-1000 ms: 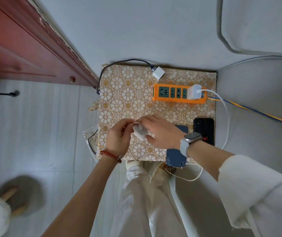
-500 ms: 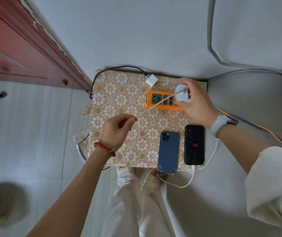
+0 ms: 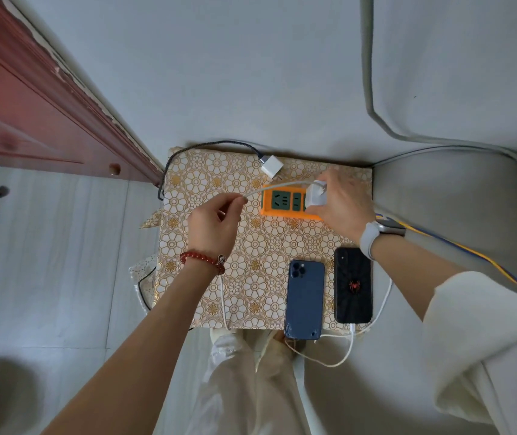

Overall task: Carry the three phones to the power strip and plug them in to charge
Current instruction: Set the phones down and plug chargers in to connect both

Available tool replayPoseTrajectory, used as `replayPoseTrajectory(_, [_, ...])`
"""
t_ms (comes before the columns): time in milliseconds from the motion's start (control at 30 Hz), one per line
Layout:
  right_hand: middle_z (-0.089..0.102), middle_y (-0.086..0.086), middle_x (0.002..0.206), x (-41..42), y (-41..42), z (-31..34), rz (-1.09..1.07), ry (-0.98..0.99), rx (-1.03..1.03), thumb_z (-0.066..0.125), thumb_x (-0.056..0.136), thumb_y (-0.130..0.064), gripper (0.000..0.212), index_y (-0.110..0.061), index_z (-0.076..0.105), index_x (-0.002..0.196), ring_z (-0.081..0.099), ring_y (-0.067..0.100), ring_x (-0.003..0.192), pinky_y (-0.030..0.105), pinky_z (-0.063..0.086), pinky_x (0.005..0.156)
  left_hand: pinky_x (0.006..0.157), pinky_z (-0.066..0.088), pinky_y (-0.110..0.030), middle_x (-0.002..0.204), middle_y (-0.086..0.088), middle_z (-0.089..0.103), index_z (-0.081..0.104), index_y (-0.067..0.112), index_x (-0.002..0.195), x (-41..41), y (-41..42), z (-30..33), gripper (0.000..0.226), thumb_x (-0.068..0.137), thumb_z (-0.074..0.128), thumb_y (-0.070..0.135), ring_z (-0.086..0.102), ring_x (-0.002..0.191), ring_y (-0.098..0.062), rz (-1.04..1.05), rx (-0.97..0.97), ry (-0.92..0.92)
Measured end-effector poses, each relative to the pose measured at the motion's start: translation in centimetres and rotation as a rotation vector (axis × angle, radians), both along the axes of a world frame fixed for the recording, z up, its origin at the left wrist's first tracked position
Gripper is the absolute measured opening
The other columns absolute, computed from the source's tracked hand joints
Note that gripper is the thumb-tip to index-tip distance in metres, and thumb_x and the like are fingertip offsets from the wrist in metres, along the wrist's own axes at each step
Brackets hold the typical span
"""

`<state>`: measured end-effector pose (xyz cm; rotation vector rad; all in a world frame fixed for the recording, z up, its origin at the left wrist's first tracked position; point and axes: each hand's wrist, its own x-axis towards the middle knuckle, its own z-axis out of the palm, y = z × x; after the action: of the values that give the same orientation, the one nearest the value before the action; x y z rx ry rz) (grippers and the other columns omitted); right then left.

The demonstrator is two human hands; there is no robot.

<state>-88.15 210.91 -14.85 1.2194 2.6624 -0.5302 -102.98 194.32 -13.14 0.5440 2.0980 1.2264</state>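
An orange power strip (image 3: 282,204) lies at the back of a small table with a gold floral cover (image 3: 250,246). My right hand (image 3: 342,204) grips a white charger plug (image 3: 316,196) right over the strip's sockets. My left hand (image 3: 213,227) pinches that charger's white cable (image 3: 269,188), which runs taut to the plug. A blue phone (image 3: 304,299) and a black phone with a red spider mark (image 3: 353,285) lie face down side by side near the front edge, each with a white cable at its bottom end. A third phone is not visible.
A second white charger block (image 3: 272,166) with a dark cable (image 3: 219,142) lies behind the strip. A grey sofa cushion (image 3: 451,215) borders the table on the right, a red wooden cabinet (image 3: 31,105) stands at left. Blue and yellow wires (image 3: 470,255) trail off to the right.
My right hand carried the white charger plug from the table's front to the power strip. My left hand stayed on the cable and rose toward the strip, and both phones came into view.
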Motion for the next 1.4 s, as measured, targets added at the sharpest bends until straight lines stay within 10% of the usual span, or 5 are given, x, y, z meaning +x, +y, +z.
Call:
replayPoseTrajectory(567, [0.058, 0.001, 0.124, 0.3, 1.6, 0.1, 0.201, -0.197, 0.06, 0.058, 0.084, -0.037, 0.037, -0.026, 0.054, 0.118, 0.042, 0.024, 0.119, 0.044, 0.029, 0.096, 0.046, 0.038, -0.006, 0.061, 0.017, 0.054, 0.069, 0.014, 0.088, 0.1, -0.4, -0.5, 0.014, 0.086, 0.057, 0.021, 0.049, 0.055, -0.002, -0.057, -0.046, 0.102])
replayPoseTrajectory(1067, [0.053, 0.005, 0.127, -0.4, 1.8, 0.8, 0.124, -0.345, 0.056, 0.055, 0.083, -0.046, 0.046, -0.028, 0.046, 0.125, 0.04, 0.025, 0.124, 0.049, 0.026, 0.102, 0.062, 0.051, -0.033, 0.067, -0.001, 0.058, 0.063, 0.019, 0.083, 1.0, -1.2, 0.2, 0.008, 0.086, 0.056, 0.016, 0.054, 0.061, -0.016, -0.153, -0.136, -0.253])
replayPoseTrajectory(1233, [0.046, 0.01, 0.133, 2.3, -4.7, 2.1, -0.176, 0.182, 0.214, 0.05, 0.086, -0.009, 0.039, -0.011, 0.045, 0.125, 0.038, 0.026, 0.129, 0.045, 0.024, 0.113, 0.066, 0.059, -0.03, 0.066, -0.004, 0.06, 0.065, 0.004, 0.085, 0.8, -2.7, 0.5, 0.011, 0.086, 0.053, 0.005, 0.062, 0.061, -0.012, -0.041, -0.134, -0.652])
replayPoseTrajectory(1400, [0.029, -0.01, 0.147, 4.4, -16.7, 3.0, -0.304, 0.236, -0.835, 0.045, 0.087, -0.009, 0.058, -0.028, 0.027, 0.139, 0.021, 0.0, 0.134, 0.02, 0.017, 0.109, 0.062, 0.059, -0.03, 0.057, 0.0, 0.061, 0.063, 0.007, 0.084, 1.2, -1.9, 1.8, 0.014, 0.087, 0.049, 0.004, 0.063, 0.057, -0.011, 0.116, 0.012, -1.211])
